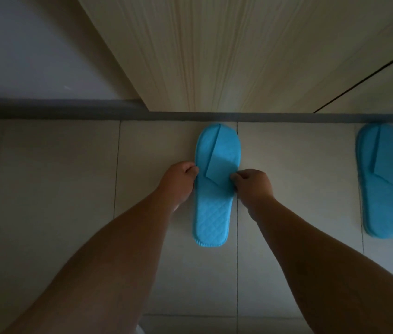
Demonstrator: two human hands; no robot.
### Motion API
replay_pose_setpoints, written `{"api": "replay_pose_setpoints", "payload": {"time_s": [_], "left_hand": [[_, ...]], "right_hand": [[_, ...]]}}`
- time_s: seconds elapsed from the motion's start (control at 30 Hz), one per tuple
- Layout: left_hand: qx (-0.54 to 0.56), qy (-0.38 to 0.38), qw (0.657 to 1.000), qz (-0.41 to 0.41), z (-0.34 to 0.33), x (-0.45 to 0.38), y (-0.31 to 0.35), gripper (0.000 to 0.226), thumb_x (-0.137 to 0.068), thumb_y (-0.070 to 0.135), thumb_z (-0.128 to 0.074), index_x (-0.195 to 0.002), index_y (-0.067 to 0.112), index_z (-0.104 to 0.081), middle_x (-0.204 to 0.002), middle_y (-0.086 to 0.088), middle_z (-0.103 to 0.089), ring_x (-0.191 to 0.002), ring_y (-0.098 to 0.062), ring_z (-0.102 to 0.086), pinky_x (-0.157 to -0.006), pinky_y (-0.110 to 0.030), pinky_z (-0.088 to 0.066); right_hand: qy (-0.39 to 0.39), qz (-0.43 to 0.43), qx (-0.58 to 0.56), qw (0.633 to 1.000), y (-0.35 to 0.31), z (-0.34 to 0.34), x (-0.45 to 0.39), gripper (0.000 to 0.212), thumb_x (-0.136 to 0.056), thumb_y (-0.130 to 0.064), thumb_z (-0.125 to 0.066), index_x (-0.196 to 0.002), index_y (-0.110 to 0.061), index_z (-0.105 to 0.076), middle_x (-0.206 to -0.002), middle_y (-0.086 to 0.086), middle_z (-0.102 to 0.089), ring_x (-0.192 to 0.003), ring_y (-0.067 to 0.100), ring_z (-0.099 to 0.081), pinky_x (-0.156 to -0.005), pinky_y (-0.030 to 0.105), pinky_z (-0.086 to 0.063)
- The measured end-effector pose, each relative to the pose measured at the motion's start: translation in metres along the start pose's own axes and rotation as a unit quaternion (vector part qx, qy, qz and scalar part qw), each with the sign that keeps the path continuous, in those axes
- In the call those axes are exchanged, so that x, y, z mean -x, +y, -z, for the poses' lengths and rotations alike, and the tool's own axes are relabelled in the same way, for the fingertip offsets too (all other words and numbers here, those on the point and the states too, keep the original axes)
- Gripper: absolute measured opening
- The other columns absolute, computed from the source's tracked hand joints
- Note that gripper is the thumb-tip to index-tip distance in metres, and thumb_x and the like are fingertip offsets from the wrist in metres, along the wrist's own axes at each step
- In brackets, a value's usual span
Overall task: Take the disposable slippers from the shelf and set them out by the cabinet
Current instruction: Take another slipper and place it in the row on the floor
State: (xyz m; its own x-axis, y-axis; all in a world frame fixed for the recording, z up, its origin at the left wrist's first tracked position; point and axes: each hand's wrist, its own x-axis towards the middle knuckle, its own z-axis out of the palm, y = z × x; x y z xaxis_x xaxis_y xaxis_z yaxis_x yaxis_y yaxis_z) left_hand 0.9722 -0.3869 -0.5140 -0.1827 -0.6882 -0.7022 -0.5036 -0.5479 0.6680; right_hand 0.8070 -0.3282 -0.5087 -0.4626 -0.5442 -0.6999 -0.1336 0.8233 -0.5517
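At the far left the pale wall [22,49] meets a grey skirting strip [46,108] that runs along the far edge of the tiled floor [58,177]. The left hand [180,183] is curled shut, its fingertips pinching the left rim of the blue slipper [212,213] about midway along it. That slipper lies flat on the floor, its toe almost touching the foot of the wood-grain cabinet [226,56] and its heel pointing back toward the person; its strap is still folded flat against the sole. The right hand [254,186] mirrors the left, fingers closed on the slipper's right rim, just beside a grout line. Well apart to the right, a second blue slipper [379,179] lies on the floor with its toe likewise toward the skirting; its edges look doubled, so it may be more than one stacked, though I cannot tell. The step in hand looks like the placing or straightening of the middle slipper at the cabinet's foot. Next, I judge, both hands need to let go without dragging the light sole askew, perhaps after lifting the folded strap open, and the right-hand slipper may want bringing beside this one to make a pair.
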Motion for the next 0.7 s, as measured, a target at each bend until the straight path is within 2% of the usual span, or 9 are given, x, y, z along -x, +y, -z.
{"api": "replay_pose_setpoints", "payload": {"time_s": [0.13, 0.27, 0.47, 0.57, 0.7], "left_hand": [[-0.027, 0.053, 0.998, -0.008, -0.002, -0.009, 0.001, 0.023, -0.092, 0.025, -0.054, -0.098, 0.009, -0.068, -0.096, -0.016, -0.071, -0.092, -0.034, -0.067, -0.087, -0.051, -0.053], [-0.066, 0.094, 0.993, -0.017, -0.006, -0.016, 0.004, 0.023, -0.09, 0.024, -0.058, -0.097, 0.006, -0.07, -0.096, -0.017, -0.072, -0.09, -0.032, -0.068, -0.085, -0.046, -0.054], [-0.133, 0.128, 0.983, -0.026, -0.005, -0.023, 0.003, 0.024, -0.09, 0.026, -0.058, -0.096, 0.005, -0.07, -0.094, -0.017, -0.072, -0.088, -0.033, -0.068, -0.082, -0.044, -0.054], [-0.161, 0.133, 0.977, -0.03, -0.005, -0.023, 0.003, 0.025, -0.091, 0.026, -0.056, -0.095, 0.005, -0.069, -0.092, -0.017, -0.072, -0.088, -0.033, -0.067, -0.081, -0.044, -0.054], [-0.18, 0.137, 0.974, -0.033, -0.005, -0.019, 0.002, 0.024, -0.092, 0.026, -0.055, -0.096, 0.006, -0.068, -0.091, -0.016, -0.071, -0.087, -0.033, -0.066, -0.081, -0.042, -0.053]], "right_hand": [[0.036, 0.022, 0.014, 0.999, -0.001, -0.002, -0.01, 0.012, -0.085, -0.024, -0.065, -0.077, -0.016, -0.069, -0.069, 0.002, -0.066, -0.065, 0.022, -0.061, -0.061, 0.035, -0.052], [0.058, 0.026, 0.035, 0.997, -0.003, -0.006, -0.018, 0.013, -0.086, -0.025, -0.064, -0.074, -0.019, -0.065, -0.07, 0.001, -0.065, -0.067, 0.02, -0.062, -0.061, 0.034, -0.053], [0.07, 0.03, 0.092, 0.993, -0.005, -0.016, -0.023, 0.013, -0.086, -0.026, -0.059, -0.076, -0.018, -0.064, -0.071, 0.001, -0.063, -0.062, 0.016, -0.058, -0.052, 0.027, -0.043], [0.071, 0.029, 0.111, 0.991, -0.005, -0.018, -0.024, 0.014, -0.087, -0.027, -0.057, -0.084, -0.017, -0.066, -0.076, 0.002, -0.065, -0.064, 0.016, -0.058, -0.049, 0.024, -0.036], [0.069, 0.045, 0.132, 0.988, -0.004, -0.019, -0.022, 0.015, -0.088, -0.028, -0.056, -0.086, -0.017, -0.066, -0.077, 0.001, -0.065, -0.068, 0.018, -0.06, -0.051, 0.026, -0.04]]}}
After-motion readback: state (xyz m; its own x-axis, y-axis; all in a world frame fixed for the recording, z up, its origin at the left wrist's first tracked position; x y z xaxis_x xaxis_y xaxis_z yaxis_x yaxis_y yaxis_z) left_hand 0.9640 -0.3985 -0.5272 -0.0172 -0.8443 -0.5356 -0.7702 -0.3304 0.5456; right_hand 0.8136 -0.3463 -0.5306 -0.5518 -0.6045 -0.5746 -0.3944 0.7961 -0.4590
